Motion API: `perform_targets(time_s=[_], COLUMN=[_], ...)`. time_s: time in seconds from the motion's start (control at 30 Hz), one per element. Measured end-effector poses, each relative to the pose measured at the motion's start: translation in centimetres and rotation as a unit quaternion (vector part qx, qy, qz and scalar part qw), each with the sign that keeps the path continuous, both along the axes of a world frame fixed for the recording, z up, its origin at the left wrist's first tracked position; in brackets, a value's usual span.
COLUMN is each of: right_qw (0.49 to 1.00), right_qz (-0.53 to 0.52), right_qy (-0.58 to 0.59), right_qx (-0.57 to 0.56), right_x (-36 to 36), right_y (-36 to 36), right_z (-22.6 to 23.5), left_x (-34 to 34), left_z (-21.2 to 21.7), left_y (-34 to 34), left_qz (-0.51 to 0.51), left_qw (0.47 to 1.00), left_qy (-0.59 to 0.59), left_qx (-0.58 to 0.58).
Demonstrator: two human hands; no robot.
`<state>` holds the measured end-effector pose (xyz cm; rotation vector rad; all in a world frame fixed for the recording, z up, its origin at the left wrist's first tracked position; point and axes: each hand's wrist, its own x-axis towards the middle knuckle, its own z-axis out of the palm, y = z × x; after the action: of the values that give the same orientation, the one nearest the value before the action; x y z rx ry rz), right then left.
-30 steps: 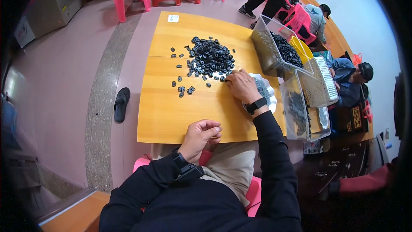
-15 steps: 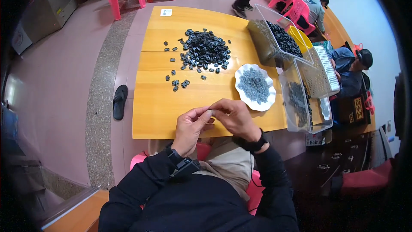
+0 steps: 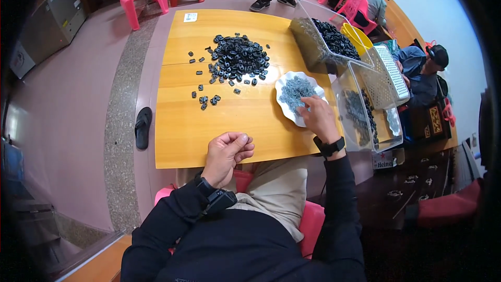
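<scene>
My right hand (image 3: 321,119) bends over grey pieces (image 3: 296,90) on a white scalloped plate (image 3: 283,108), grip unclear; my left hand (image 3: 224,155) presses thumb to finger, any contents hidden.

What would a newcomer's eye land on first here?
Probably the heap of small black parts on the yellowish wooden table, with stray ones scattered to its left and nearer the person. To the heap's right, a white scalloped dish of small grey-blue pieces stands out, the right hand over its near right side. Clear plastic bins stand along the table's right.
</scene>
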<state>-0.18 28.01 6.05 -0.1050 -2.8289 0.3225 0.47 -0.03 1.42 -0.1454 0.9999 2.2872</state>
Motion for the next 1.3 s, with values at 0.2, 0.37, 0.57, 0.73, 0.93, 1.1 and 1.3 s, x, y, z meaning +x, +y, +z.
perform_targets(time_s=[0.2, 0.37, 0.57, 0.73, 0.93, 1.1, 1.3], right_qw=[0.999, 0.999, 0.99, 0.977, 0.964, 0.963, 0.965], right_qz=[-0.016, -0.025, -0.006, 0.029, -0.003, -0.013, -0.01], right_qy=[-0.036, -0.017, 0.034, 0.072, 0.068, 0.06, 0.044], right_qx=[0.011, -0.041, -0.136, -0.201, -0.259, -0.262, -0.258], right_x=[-0.9, -1.1, -0.8, -1.1, -1.0, -0.8, -0.5], right_y=[1.0, 1.1, 1.1, 1.7, 2.1, 2.1, 1.9], right_z=[-2.1, -2.4, -2.7, -3.3, -3.9, -3.7, -3.0], left_x=[0.0, -0.1, -0.1, 0.0, -0.1, 0.0, 0.0], left_z=[0.0, 0.0, 0.1, 0.2, 0.2, 0.0, 0.0], left_y=[-0.1, -0.1, 0.0, 0.0, 0.1, 0.1, 0.0], left_qz=[0.0, 0.003, -0.004, -0.006, -0.001, -0.003, -0.006], left_qw=[1.0, 1.0, 1.0, 1.0, 1.0, 1.0, 1.0], left_qy=[0.001, -0.002, -0.007, -0.005, -0.005, -0.003, -0.004], left_qx=[-0.008, -0.004, -0.014, -0.012, -0.013, -0.013, -0.015])
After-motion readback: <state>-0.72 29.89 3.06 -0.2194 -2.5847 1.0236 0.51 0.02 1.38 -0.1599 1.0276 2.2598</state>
